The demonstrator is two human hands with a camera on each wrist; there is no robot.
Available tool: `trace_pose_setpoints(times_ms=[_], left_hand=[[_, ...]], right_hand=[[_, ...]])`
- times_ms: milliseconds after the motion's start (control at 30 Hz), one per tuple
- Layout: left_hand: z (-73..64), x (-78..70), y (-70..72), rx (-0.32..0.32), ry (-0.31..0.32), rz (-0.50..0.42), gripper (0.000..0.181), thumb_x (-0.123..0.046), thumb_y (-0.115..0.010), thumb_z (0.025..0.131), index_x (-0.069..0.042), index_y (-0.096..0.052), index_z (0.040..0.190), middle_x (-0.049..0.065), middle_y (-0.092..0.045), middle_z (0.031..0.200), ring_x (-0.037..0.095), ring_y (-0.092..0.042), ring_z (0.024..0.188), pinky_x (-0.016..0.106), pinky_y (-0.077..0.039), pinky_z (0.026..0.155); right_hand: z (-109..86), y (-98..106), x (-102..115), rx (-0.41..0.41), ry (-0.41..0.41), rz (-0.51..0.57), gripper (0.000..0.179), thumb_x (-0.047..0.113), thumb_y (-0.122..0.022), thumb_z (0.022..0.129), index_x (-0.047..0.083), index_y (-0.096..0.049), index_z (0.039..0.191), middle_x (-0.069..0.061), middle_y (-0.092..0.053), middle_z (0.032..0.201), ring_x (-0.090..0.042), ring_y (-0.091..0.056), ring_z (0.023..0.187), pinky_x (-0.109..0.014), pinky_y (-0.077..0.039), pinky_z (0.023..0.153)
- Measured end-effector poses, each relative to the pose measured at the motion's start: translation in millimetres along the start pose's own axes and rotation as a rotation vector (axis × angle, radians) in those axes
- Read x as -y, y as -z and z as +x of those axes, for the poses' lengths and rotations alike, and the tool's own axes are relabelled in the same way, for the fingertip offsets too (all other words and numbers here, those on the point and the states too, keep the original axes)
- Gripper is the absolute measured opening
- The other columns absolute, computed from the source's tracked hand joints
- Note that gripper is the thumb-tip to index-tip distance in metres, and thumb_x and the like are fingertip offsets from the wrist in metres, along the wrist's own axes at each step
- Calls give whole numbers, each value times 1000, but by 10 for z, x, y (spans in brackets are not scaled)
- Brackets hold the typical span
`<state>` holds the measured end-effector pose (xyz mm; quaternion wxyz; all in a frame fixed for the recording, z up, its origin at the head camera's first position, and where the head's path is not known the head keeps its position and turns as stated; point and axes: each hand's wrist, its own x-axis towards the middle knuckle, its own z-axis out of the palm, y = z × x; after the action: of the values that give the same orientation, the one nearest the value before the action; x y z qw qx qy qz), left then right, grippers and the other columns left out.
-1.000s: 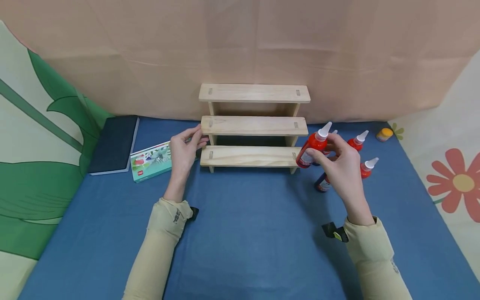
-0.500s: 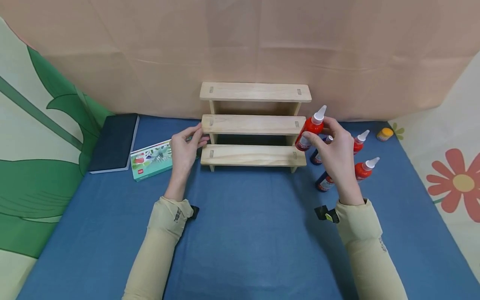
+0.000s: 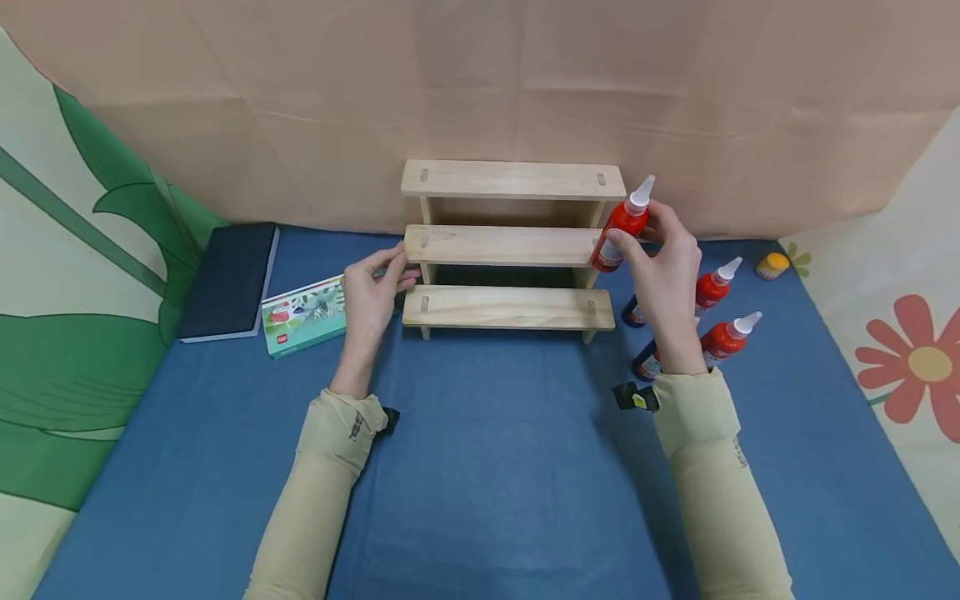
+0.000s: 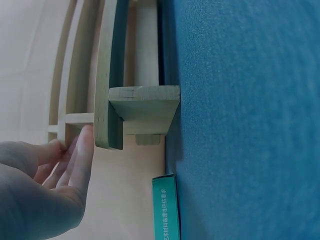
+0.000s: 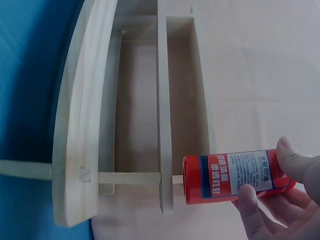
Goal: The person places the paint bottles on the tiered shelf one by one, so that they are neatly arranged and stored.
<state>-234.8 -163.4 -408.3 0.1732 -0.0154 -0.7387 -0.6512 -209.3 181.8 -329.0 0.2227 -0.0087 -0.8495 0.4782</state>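
Observation:
A three-tier wooden step shelf [image 3: 510, 244] stands against the draped backdrop. My left hand [image 3: 369, 304] holds the left end of its middle board, thumb on one side and fingers on the other in the left wrist view. My right hand [image 3: 666, 279] grips a red squeeze bottle [image 3: 618, 237] with a white pointed nozzle. The bottle is tilted and overlaps the right end of the middle board in the head view. From the right wrist, its flat base [image 5: 192, 180] faces the shelf's side, and a label with Chinese print shows between thumb and fingers.
More red bottles [image 3: 711, 290] with white nozzles stand right of the shelf, partly hidden behind the right hand and wrist. A small yellow-capped jar [image 3: 772, 266] sits beyond them. On the left lie a green box [image 3: 303, 317] and a dark blue notebook [image 3: 228, 283].
My right hand has carried the red bottle up and away from me, from beside the bottom board to the right end of the middle board. My left hand keeps its place on the shelf.

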Motion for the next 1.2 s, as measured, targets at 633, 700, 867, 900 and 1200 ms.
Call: trace_pose_setpoints(times_ms=[633,700,867,900,1200], left_hand=[[27,2,-41,8,-8,-5,27,-5,-66,108,8,-72,131,21,-72,133,30,-79,93,26,-68,79],[29,3,-43,7,-9,-4,27,-5,-65,108,9,-72,130,21,-72,132,33,-79,94,27,-68,79],[25,2,-37,3,-4,-3,27,-4,-65,108,9,-72,131,23,-73,129,35,-78,95,27,-68,79],[23,2,-34,3,-1,-3,27,-4,-65,108,8,-72,131,23,-73,129,34,-79,95,27,-68,79],[18,24,0,3,0,0,28,-5,-65,108,8,-72,131,23,-71,132,17,-79,87,27,-68,80]], right_hand=[[191,-150,-14,-22,-21,74,52,18,-74,105,6,-57,153,-9,-63,149,-28,-63,128,-31,-55,111],[198,-153,-20,-15,-30,76,53,18,-73,105,7,-56,154,-9,-62,150,-28,-63,129,-31,-55,111],[226,-163,-25,14,-31,48,55,21,-70,107,9,-53,157,-9,-60,152,-28,-62,131,-33,-55,112],[232,-166,-25,19,-31,41,55,21,-70,107,9,-53,158,-9,-60,152,-28,-62,132,-34,-55,113],[242,-199,-72,53,-45,33,58,20,-70,107,11,-49,161,-10,-57,155,-30,-58,137,-43,-54,115]])
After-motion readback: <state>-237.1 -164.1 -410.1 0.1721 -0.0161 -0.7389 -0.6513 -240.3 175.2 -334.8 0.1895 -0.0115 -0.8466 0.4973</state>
